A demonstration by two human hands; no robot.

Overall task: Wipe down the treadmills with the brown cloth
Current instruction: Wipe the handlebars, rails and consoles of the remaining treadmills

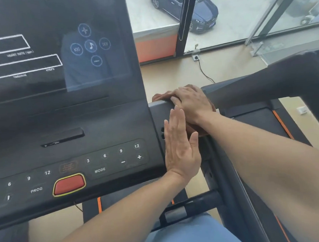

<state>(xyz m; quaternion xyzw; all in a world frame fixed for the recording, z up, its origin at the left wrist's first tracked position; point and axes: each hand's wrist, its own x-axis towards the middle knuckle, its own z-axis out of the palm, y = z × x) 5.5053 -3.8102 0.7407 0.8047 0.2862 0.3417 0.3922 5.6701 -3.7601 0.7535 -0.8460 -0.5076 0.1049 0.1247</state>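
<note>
The black treadmill console fills the left of the head view, with its dark screen above and a button panel below. A brown cloth lies over the top of the console's right side arm, mostly hidden under my right hand, which presses flat on it with fingers spread. My left hand is held flat with straight fingers, its edge against the console's right side, just below the right hand. It holds nothing.
A red stop button sits at the console's lower left. A second treadmill's belt with orange trim lies to the right. A power cable runs across the tan floor toward glass walls at the back.
</note>
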